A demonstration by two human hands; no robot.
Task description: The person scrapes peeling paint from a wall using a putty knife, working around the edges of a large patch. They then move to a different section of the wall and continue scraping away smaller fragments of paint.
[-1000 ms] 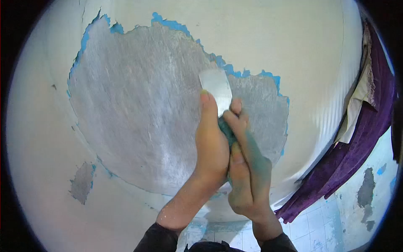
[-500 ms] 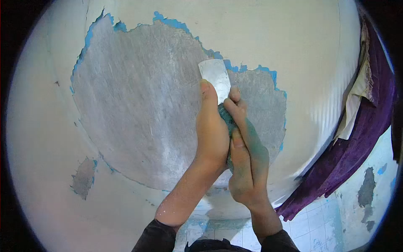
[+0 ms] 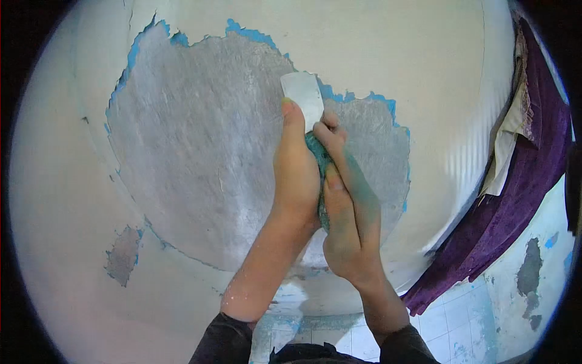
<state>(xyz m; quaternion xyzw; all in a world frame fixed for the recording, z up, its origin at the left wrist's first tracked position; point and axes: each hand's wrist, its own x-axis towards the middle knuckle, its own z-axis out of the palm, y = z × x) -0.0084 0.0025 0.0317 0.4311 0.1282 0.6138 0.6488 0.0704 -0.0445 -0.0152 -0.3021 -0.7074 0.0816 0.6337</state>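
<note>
A scraper (image 3: 303,94) with a wide pale metal blade and a green handle is held between both hands. Its blade edge lies at the upper border of a large bare grey patch (image 3: 194,139) on the cream wall. My left hand (image 3: 296,161) is closed round the scraper, its thumb along the blade. My right hand (image 3: 348,212) is closed on the handle from the right, with green dust on its skin. Ragged blue paint (image 3: 381,100) edges the patch. The fingers partly hide the handle.
A purple curtain (image 3: 479,236) with a cream cloth (image 3: 508,142) hangs at the right. White floor tiles (image 3: 436,324) show at the bottom. Smaller bare patches mark the wall at lower left (image 3: 123,256) and far right (image 3: 529,270).
Both hands and the scraper have moved up and slightly left along the patch's upper border. The grip looks the same.
</note>
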